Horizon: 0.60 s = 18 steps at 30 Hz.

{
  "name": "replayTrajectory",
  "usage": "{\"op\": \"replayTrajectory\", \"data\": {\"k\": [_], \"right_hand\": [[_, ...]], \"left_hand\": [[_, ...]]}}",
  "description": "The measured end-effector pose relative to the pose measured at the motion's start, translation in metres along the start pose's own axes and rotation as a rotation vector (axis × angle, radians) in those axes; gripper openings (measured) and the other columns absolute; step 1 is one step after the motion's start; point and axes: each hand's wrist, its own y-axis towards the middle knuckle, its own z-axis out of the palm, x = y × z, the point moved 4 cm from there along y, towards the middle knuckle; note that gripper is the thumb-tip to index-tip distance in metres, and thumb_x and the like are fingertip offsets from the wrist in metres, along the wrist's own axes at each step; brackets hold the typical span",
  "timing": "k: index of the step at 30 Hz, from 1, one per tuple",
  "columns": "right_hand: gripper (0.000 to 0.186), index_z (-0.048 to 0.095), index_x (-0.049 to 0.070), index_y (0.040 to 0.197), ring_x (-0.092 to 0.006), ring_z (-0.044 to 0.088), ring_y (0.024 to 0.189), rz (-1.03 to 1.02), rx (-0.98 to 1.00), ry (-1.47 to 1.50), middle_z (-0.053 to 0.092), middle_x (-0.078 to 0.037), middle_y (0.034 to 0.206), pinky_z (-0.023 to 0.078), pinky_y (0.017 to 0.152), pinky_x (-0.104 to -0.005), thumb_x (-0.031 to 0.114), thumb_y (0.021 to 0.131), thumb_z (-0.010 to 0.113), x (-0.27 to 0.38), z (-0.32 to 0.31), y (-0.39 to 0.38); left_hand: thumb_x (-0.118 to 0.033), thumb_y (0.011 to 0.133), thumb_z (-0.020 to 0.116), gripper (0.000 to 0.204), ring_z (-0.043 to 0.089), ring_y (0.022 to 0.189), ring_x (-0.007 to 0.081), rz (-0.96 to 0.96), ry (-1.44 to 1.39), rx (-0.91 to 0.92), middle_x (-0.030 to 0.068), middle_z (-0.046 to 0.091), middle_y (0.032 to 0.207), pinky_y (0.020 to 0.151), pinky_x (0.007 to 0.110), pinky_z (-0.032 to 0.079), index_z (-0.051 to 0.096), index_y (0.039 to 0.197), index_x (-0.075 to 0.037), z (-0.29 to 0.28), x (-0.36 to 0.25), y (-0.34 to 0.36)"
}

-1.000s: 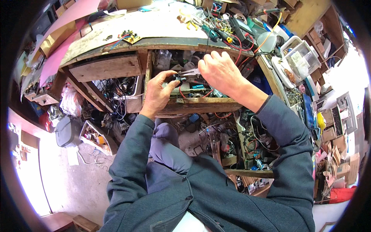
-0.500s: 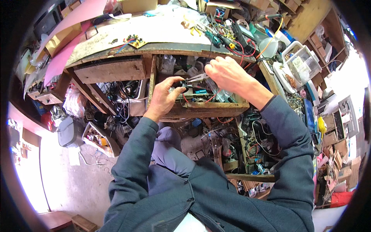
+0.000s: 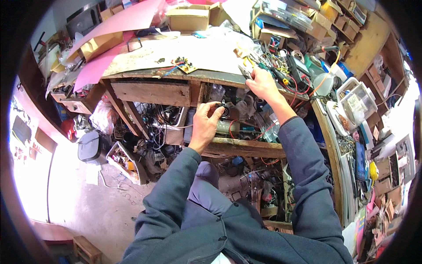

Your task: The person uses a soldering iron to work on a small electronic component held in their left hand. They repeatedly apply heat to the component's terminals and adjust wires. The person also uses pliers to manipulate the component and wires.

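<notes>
My left hand (image 3: 206,125) pinches a small round black part (image 3: 225,111) with a pale ring on its face, above the open drawer (image 3: 246,147) of the workbench. Farther right and up, my right hand (image 3: 263,84) is closed on a slim silver metal tool (image 3: 244,71) at the bench's front edge. Fingers hide much of the tool, so its exact kind is unclear. Yellow-handled tools lie on the benchtop just beyond it.
A small circuit board with wires (image 3: 184,66) lies on the pale benchtop (image 3: 145,53). Tangled cables and test leads (image 3: 288,72) crowd its right end. Clear plastic boxes (image 3: 356,99) stand farther right. A white bin (image 3: 127,163) sits on the floor at left.
My right hand has drawn the silver tool away from the black part, up to the bench edge. My left hand still holds the part. The view has shifted left.
</notes>
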Motion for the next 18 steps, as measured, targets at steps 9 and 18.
{"op": "replayTrajectory", "data": {"k": [9, 18], "right_hand": [[0.023, 0.068, 0.005, 0.104, -0.0318, 0.067, 0.085, -0.411, -0.37, -0.183, 0.067, -0.019, 0.097, 0.054, 0.076, -0.0416, 0.017, 0.085, 0.071, 0.031, -0.008, -0.016], [0.02, 0.071, -0.002, 0.088, -0.0124, 0.062, 0.063, -0.035, 0.271, 0.28, 0.068, -0.007, 0.07, 0.049, 0.059, -0.03, 0.017, 0.085, 0.074, -0.02, 0.015, -0.107]], "left_hand": [[-0.02, 0.095, 0.071, 0.028, 0.063, 0.094, 0.0151, 0.0, 0.094, -0.14, 0.008, 0.068, 0.104, 0.083, 0.028, 0.05, 0.069, 0.112, 0.001, -0.005, -0.009, 0.0], [-0.022, 0.093, 0.074, 0.03, 0.067, 0.092, 0.0205, 0.05, 0.061, -0.199, 0.0129, 0.071, 0.102, 0.083, 0.032, 0.052, 0.07, 0.11, 0.003, -0.006, 0.006, 0.004]]}}
